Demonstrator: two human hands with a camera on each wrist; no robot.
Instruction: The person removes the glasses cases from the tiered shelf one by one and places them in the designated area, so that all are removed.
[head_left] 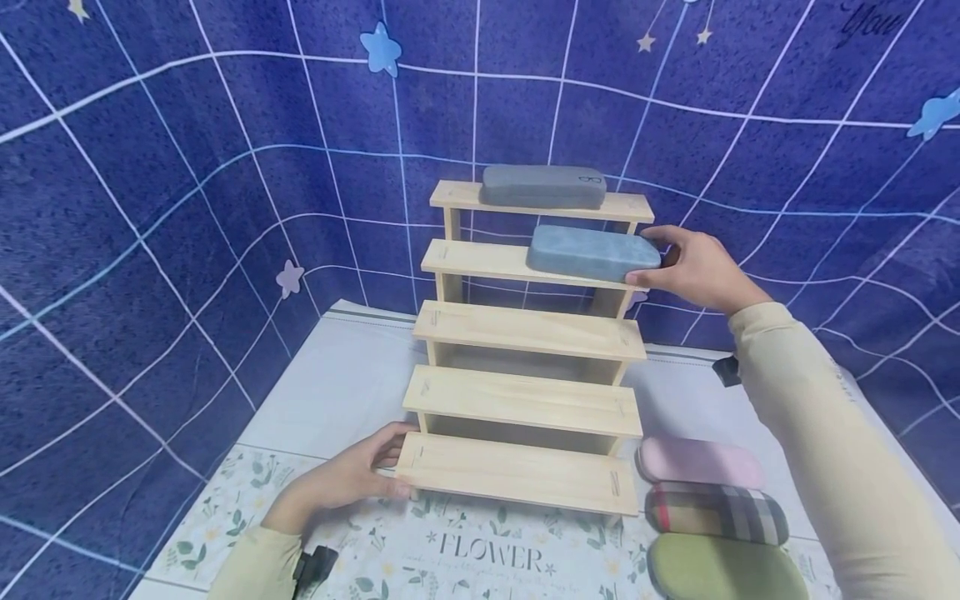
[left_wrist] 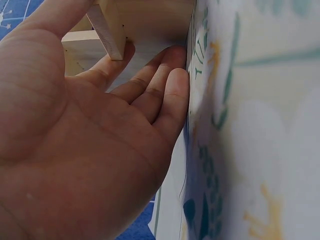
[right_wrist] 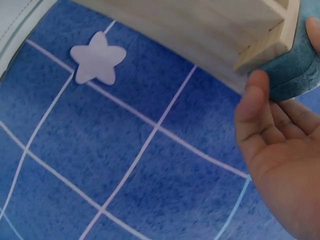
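Right hand (head_left: pixel 693 268) pinches blue suede glasses case (head_left: pixel 591 252) end, seating it on stepped pine rack (head_left: pixel 525 333), second tier. Left hand (head_left: pixel 341 483), fingers straight, braces rack base at 9 o'clock.

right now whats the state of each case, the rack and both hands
grey case: closed, lying on the top step
blue case: closed, on the second step, its right end overhanging
pink case: closed, on the table
plaid case: closed, on the table
green case: closed, on the table
wooden stepped rack: upright, lower three steps bare
left hand: fingers straight, touching the bottom step's left end
right hand: holds the blue case's right end
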